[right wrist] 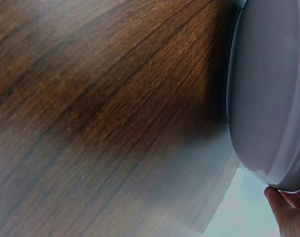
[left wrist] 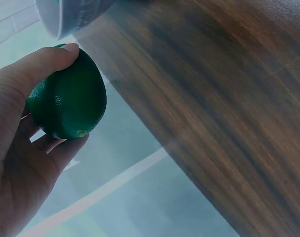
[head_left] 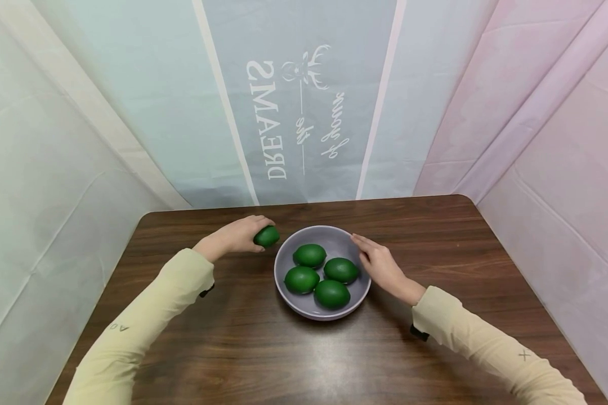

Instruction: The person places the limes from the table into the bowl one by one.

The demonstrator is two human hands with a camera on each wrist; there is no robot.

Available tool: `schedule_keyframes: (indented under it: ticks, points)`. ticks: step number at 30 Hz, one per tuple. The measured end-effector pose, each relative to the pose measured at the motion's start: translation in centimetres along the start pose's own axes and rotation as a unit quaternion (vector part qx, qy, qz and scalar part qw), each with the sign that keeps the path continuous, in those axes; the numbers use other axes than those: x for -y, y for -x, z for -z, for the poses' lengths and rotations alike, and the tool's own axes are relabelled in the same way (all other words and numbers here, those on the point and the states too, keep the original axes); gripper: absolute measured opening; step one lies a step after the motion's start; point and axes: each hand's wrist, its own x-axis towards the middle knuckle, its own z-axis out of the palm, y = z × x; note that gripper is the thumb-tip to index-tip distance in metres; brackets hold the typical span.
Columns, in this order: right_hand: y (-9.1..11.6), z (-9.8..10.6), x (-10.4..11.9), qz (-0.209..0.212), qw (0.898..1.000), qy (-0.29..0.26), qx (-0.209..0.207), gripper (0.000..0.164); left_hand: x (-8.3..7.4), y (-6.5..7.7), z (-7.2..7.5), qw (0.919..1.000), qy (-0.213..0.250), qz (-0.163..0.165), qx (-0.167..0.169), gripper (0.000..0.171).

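Note:
A green lime (head_left: pixel 267 237) is in my left hand (head_left: pixel 238 234), left of a grey bowl (head_left: pixel 344 241) and a short way outside its rim. The left wrist view shows the thumb on one side of this lime (left wrist: pixel 73 98) and fingers on the other. Several more green limes (head_left: pixel 331 294) lie inside the bowl. My right hand (head_left: pixel 385 270) rests against the bowl's right rim with its fingers fairly straight. In the right wrist view, fingertips of the right hand (right wrist: pixel 290 215) touch the bowl's outer wall (right wrist: pixel 266 89) near the rim; the rest is out of frame.
The bowl stands on a dark brown wooden table (head_left: pixel 223 349) with rounded far corners. Behind it hangs a pale blue-grey cloth (head_left: pixel 309 34) with white lettering. Pale cloth panels (head_left: pixel 562 185) rise along the sides.

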Motion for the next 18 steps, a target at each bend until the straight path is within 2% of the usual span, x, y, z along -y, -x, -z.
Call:
schedule_keyframes:
  ticks: [11,18]
  points:
    - [0.0,0.0,0.0,0.001,1.000,-0.001,-0.001,0.042,-1.1,0.7,0.9,0.9999,-0.003,-0.011,-0.003,0.057]
    - [-0.1,0.1,0.2,0.002,1.000,0.001,0.002,0.041,-1.9,1.1,1.2,0.9995,-0.011,-0.030,-0.007,0.056]
